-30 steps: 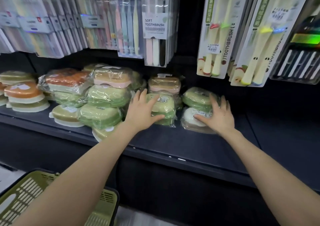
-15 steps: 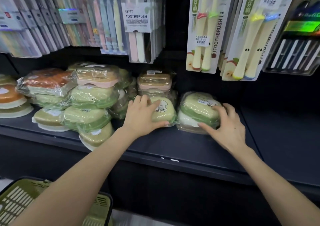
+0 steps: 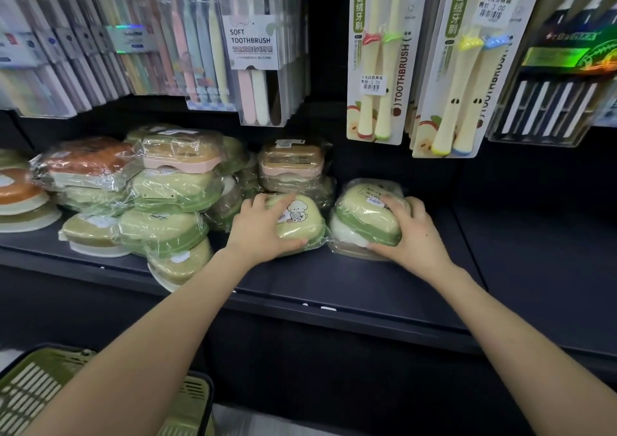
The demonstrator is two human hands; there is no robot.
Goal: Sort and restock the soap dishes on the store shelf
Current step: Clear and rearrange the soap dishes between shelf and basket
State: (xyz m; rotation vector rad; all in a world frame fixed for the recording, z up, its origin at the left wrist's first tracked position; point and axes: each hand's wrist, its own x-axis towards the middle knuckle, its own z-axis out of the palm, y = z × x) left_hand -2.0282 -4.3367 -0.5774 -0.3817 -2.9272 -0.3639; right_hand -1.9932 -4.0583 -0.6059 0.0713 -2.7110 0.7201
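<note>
Several plastic-wrapped soap dishes lie on the dark shelf (image 3: 334, 288). My left hand (image 3: 258, 231) grips a pale green dish with a puppy sticker (image 3: 298, 221), thumb under its front edge. My right hand (image 3: 412, 235) grips a green dish (image 3: 362, 213) stacked on a white one (image 3: 344, 235), fingers over its top and thumb at the front. Behind the puppy dish stands a pink-and-tan dish stack (image 3: 292, 165). A leaning pile of green dishes (image 3: 167, 208) with a pink one on top fills the left.
Toothbrush packs (image 3: 255, 68) hang low over the dishes, and apple-print ones (image 3: 374, 68) hang above my right hand. Orange and white dishes (image 3: 20, 195) sit at far left. A green slotted basket (image 3: 100, 399) is below left. Bare shelf extends to the right.
Both hands went from resting flat on the dishes to gripping them. The puppy dish and the right green-on-white pair have tilted and slid toward the shelf front.
</note>
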